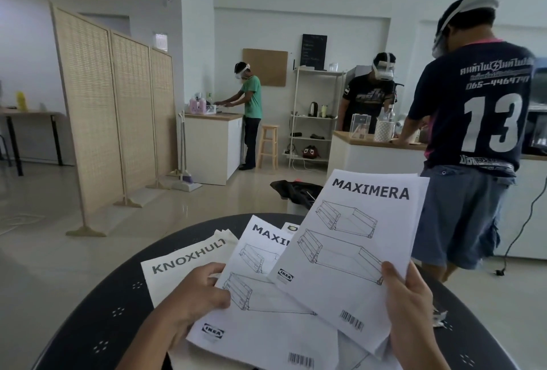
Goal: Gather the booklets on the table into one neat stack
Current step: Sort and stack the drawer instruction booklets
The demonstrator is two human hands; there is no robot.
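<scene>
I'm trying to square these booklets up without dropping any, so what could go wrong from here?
The top MAXIMERA booklet is lifted and held only at its right edge by the right hand, so it may sag or slip. The booklets sit fanned at different angles; the left hand pressing on the second MAXIMERA booklet could crease it or push the KNOXHULT booklet toward the round table's edge.

Round dark table [88, 337], small perforation clusters across top. KNOXHULT booklet [183, 263] lies flat at left-centre, more papers fanned over it. Crumpled scrap [439, 318] near right edge.
</scene>
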